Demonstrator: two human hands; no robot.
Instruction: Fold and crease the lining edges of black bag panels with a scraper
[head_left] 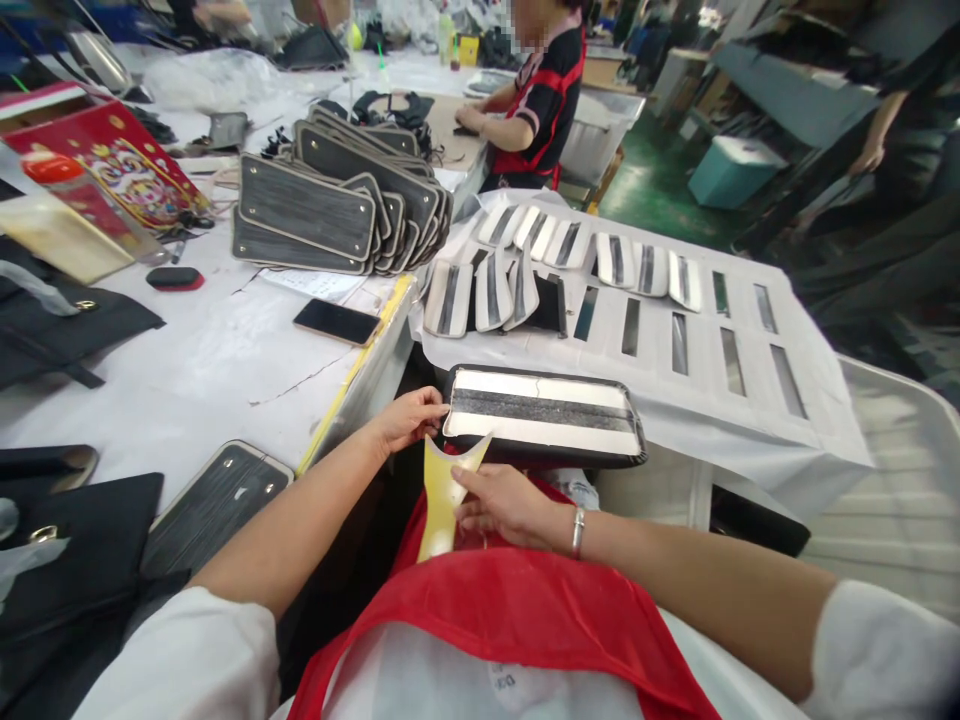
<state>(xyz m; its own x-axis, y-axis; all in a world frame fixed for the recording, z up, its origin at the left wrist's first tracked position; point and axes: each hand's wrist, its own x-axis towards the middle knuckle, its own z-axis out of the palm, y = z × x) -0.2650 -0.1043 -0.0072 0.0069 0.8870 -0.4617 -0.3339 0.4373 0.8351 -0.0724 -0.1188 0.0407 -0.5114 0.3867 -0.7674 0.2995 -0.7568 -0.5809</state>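
Observation:
My left hand [409, 418] grips the left end of a black rectangular panel [541, 415] with two white strips along its top face. The panel rests in front of me, partly over the white table edge. My right hand [504, 503] is closed on a yellowish strip of backing paper [444, 492], which curls down from the panel's near left corner over my red apron [517, 610].
A stack of dark grey panels [337, 200] sits on the left table, with a phone [336, 321] and a red box [112, 160]. White-taped pieces [487, 290] lie on the right table [675, 400]. A person [536, 100] works at the far end. Another panel [214, 505] lies near left.

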